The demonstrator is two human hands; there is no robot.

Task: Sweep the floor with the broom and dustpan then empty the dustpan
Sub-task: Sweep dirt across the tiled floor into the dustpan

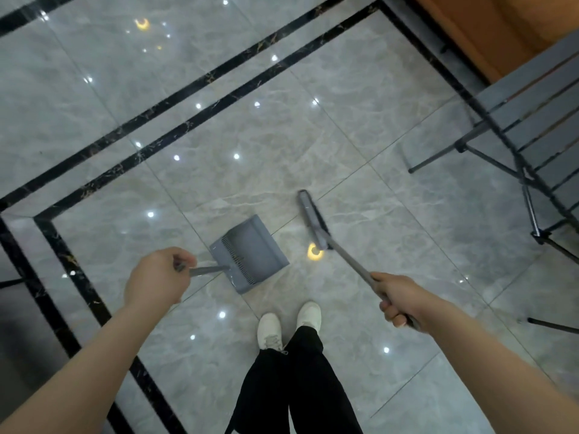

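Note:
A grey dustpan [250, 252] stands on the glossy marble floor just ahead of my feet, its mouth turned toward the right. My left hand [156, 278] grips the top of its upright handle. To the right of the pan, the grey broom [313, 219] has its head on the floor, a short gap from the pan's mouth. Its handle slants back to my right hand [399, 300], which grips it firmly. I cannot make out any dirt on the tiles.
A grey slatted folding table or chair [529, 120] on thin black legs stands at the right, with an orange wooden surface [488, 29] behind it. Black inlay bands [200, 117] cross the floor. My white shoes [289, 324] stand below the pan.

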